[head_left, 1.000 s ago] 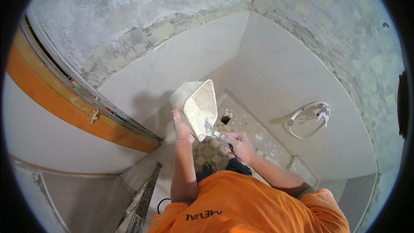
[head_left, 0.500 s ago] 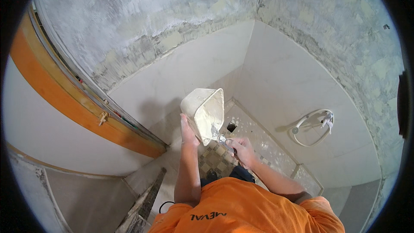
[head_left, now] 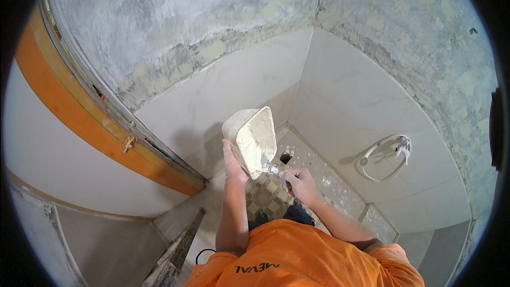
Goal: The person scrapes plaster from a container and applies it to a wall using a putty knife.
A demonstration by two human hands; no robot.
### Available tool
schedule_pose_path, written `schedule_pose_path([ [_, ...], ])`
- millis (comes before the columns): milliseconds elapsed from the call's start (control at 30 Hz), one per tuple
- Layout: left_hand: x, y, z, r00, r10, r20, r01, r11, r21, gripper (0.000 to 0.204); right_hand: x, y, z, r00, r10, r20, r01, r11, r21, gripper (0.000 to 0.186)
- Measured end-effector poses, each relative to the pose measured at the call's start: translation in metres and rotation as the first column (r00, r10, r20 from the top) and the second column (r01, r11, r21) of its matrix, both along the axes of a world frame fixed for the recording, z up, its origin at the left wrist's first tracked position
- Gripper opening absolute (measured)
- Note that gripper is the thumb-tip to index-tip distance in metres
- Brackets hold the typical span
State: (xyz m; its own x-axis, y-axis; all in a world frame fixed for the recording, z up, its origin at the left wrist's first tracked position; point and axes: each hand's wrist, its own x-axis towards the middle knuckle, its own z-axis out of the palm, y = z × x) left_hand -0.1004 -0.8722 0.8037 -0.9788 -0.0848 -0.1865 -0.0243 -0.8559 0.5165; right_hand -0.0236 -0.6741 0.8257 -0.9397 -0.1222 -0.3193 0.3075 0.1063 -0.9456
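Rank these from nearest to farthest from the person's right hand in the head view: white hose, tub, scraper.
1. Scraper: held in the right hand.
2. Tub: left of that hand.
3. White hose: on the right wall.

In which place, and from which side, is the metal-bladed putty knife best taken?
Probably by its dark handle, from the person's right, where the right hand holds it: the metal blade points the other way, into the whitish open container.
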Motion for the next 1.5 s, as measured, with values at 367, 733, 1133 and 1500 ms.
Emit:
schedule_pose_path([
  [367, 0.007, 0.001, 0.013, 0.998, 0.030, -0.054, -0.029, 1.000, 0.008, 0.081, 0.004, -0.008, 0.000, 0.981, 0.019, -0.195, 0.020, 0.981, 0.194, 0.043],
  [733, 0.011, 0.009, -0.002, 0.994, -0.098, 0.051, 0.099, 0.995, -0.026, 0.085, -0.014, -0.020, 0.028, 0.990, -0.105, -0.093, 0.109, 0.993, 0.039, 0.042],
  [1133, 0.008, 0.019, -0.026, 0.979, -0.201, -0.019, 0.201, 0.973, 0.111, 0.074, -0.005, -0.003, 0.047, 0.964, -0.169, -0.204, 0.169, 0.985, -0.020, 0.026],
  [1500, 0.008, 0.019, -0.030, 0.982, -0.186, -0.031, 0.188, 0.962, 0.196, 0.063, 0.013, 0.015, 0.112, 0.598, -0.044, -0.800, 0.440, 0.852, 0.282, 0.027],
])
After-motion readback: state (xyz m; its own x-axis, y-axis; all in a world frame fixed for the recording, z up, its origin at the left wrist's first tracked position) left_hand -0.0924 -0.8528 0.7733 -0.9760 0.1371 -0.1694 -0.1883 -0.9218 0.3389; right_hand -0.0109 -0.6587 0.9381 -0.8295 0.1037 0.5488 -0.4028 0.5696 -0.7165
